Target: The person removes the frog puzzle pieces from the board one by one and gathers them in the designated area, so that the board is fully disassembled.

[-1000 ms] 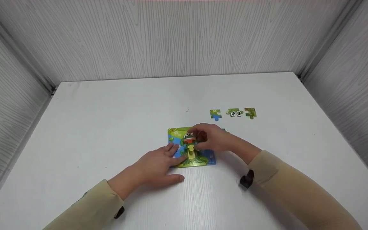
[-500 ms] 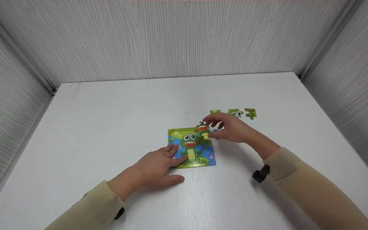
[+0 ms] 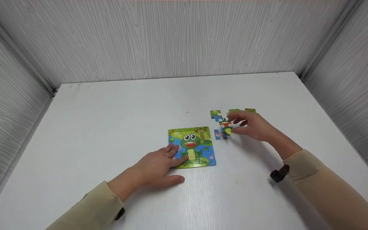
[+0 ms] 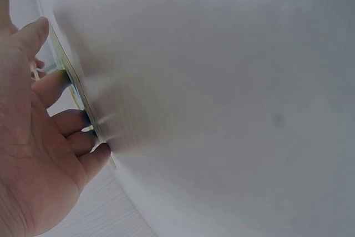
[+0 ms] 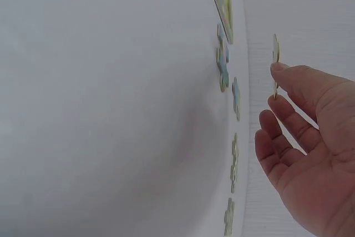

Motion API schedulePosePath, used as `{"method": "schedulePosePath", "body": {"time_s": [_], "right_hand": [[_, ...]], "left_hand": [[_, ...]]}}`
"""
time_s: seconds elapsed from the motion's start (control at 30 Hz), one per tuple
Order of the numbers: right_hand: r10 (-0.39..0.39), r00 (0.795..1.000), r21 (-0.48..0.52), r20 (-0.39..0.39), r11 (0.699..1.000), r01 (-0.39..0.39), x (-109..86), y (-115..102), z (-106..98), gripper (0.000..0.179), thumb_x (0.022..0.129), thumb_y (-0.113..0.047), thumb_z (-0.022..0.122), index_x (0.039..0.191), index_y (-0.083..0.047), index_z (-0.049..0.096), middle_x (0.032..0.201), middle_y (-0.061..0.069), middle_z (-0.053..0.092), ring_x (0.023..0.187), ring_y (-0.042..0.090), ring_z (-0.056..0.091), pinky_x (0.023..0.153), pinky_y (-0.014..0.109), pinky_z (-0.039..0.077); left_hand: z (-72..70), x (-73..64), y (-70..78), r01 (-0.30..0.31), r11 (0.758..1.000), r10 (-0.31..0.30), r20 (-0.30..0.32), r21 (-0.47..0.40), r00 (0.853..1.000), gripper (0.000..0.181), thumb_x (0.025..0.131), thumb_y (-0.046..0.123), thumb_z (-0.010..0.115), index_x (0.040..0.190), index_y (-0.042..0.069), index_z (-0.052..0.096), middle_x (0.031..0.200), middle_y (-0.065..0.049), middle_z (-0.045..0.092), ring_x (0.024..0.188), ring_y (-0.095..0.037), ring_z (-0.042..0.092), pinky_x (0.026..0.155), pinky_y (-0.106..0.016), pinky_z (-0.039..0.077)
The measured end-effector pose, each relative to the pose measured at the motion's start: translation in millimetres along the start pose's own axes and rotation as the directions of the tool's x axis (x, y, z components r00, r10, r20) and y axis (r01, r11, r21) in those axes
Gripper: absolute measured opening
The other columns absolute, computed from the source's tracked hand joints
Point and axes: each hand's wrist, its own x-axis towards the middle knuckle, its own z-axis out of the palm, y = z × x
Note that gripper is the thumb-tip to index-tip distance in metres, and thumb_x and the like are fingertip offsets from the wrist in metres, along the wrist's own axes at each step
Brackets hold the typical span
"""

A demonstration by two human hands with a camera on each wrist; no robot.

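A square frog puzzle board [image 3: 200, 137] lies flat on the white table, showing a green frog with big eyes. My left hand [image 3: 157, 167] rests on its lower left part with fingers spread; the left wrist view shows those fingertips against the board's thin edge [image 4: 83, 95]. To the right of the board, my right hand [image 3: 256, 127] pinches a puzzle piece [image 3: 226, 127] with a red mouth and yellow belly. In the right wrist view this puzzle piece [image 5: 275, 51] stands edge-on between thumb and fingertip, apart from the table.
A loose puzzle piece [image 3: 215, 114] with green and blue print lies behind the board's right corner. Another blue piece [image 3: 217, 134] sits beside the board, partly behind the held one. A corner piece [image 3: 250, 110] is mostly hidden by the right hand. Walls enclose the table's back and sides.
My right hand has lifted the frog-mouth puzzle piece away from over the board and carried it right, uncovering the board's picture. The left hand has stayed in place.
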Motion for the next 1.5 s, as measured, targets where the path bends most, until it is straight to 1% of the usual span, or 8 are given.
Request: {"method": "schedulePosePath", "body": {"time_s": [0.23, 0.33, 0.47, 0.53, 0.77, 1.03, 1.27, 1.5], "right_hand": [[0.053, 0.999, 0.0, -0.01, 0.999, -0.053, -10.2, 20, -10, 0.05, 0.095, -0.008, 0.079, 0.143, -0.005, 0.064, 0.138, 0.012, 0.066, 0.124, 0.032, 0.062, 0.104, 0.049, 0.051], [0.077, 0.997, -0.008, -0.005, 0.997, -0.077, -14.0, 27, -13, 0.048, 0.096, -0.009, 0.078, 0.142, -0.007, 0.065, 0.137, 0.011, 0.066, 0.124, 0.031, 0.061, 0.103, 0.049, 0.05], [0.075, 0.997, -0.009, 0.001, 0.997, -0.074, -16.1, 35, -15, 0.045, 0.096, -0.007, 0.076, 0.14, -0.007, 0.065, 0.136, 0.012, 0.066, 0.125, 0.031, 0.062, 0.106, 0.05, 0.05], [0.072, 0.997, -0.009, 0.004, 0.997, -0.072, -17.3, 37, -16, 0.046, 0.096, -0.006, 0.075, 0.141, -0.007, 0.065, 0.136, 0.013, 0.066, 0.125, 0.032, 0.062, 0.107, 0.051, 0.05], [0.091, 0.996, -0.033, -0.01, 0.995, -0.091, -20.7, 40, -16, 0.045, 0.096, -0.009, 0.077, 0.14, -0.007, 0.065, 0.135, 0.013, 0.067, 0.124, 0.032, 0.061, 0.106, 0.051, 0.05], [0.172, 0.985, -0.042, -0.024, 0.984, -0.173, -22.7, 40, -14, 0.048, 0.095, -0.01, 0.078, 0.142, -0.013, 0.066, 0.132, 0.01, 0.066, 0.115, 0.03, 0.06, 0.098, 0.044, 0.053], [0.131, 0.991, -0.059, -0.033, 0.989, -0.132, -22.8, 41, -13, 0.047, 0.095, -0.007, 0.078, 0.141, -0.007, 0.065, 0.135, 0.012, 0.067, 0.123, 0.032, 0.059, 0.106, 0.051, 0.049], [0.168, 0.985, -0.074, -0.041, 0.983, -0.171, -23.1, 42, -12, 0.05, 0.095, -0.009, 0.078, 0.143, -0.01, 0.065, 0.134, 0.012, 0.066, 0.122, 0.031, 0.059, 0.108, 0.052, 0.05]], "left_hand": [[0.2, -0.4, 0.6, 0.015, 1.0, -0.015, 0.006, -0.009, 1.0, 0.073, 0.102, 0.067, 0.053, 0.163, 0.028, 0.045, 0.172, -0.017, 0.027, 0.161, -0.037, 0.02, 0.123, -0.055, 0.033], [1.7, -0.1, -0.6, 0.008, 1.0, -0.008, -0.007, -0.006, 1.0, 0.073, 0.102, 0.068, 0.052, 0.163, 0.028, 0.046, 0.172, -0.017, 0.028, 0.16, -0.037, 0.022, 0.123, -0.055, 0.034], [3.6, 0.1, -2.5, -0.003, 1.0, 0.003, -0.028, -0.001, 1.0, 0.072, 0.101, 0.067, 0.053, 0.162, 0.028, 0.048, 0.171, -0.018, 0.03, 0.16, -0.038, 0.024, 0.122, -0.054, 0.036], [3.7, 0.1, -2.7, -0.002, 1.0, 0.002, -0.025, -0.001, 1.0, 0.073, 0.101, 0.068, 0.053, 0.162, 0.028, 0.048, 0.171, -0.018, 0.03, 0.16, -0.038, 0.023, 0.122, -0.055, 0.035], [3.8, 0.6, -2.9, 0.0, 1.0, 0.0, -0.02, -0.003, 1.0, 0.073, 0.102, 0.068, 0.052, 0.162, 0.027, 0.047, 0.171, -0.019, 0.029, 0.159, -0.038, 0.023, 0.122, -0.055, 0.034], [3.4, 1.8, -2.7, 0.001, 1.0, -0.001, -0.015, 0.0, 1.0, 0.074, 0.101, 0.068, 0.052, 0.163, 0.028, 0.046, 0.171, -0.018, 0.029, 0.16, -0.037, 0.023, 0.123, -0.055, 0.034], [2.0, 1.1, -1.3, 0.0, 1.0, 0.0, -0.012, 0.0, 1.0, 0.075, 0.101, 0.069, 0.051, 0.163, 0.028, 0.046, 0.172, -0.017, 0.028, 0.16, -0.036, 0.022, 0.123, -0.055, 0.034], [2.6, -0.2, -2.2, -0.031, 0.999, 0.032, -0.05, 0.011, 0.998, 0.072, 0.102, 0.065, 0.053, 0.161, 0.025, 0.049, 0.169, -0.022, 0.032, 0.158, -0.041, 0.026, 0.12, -0.055, 0.038]]}}
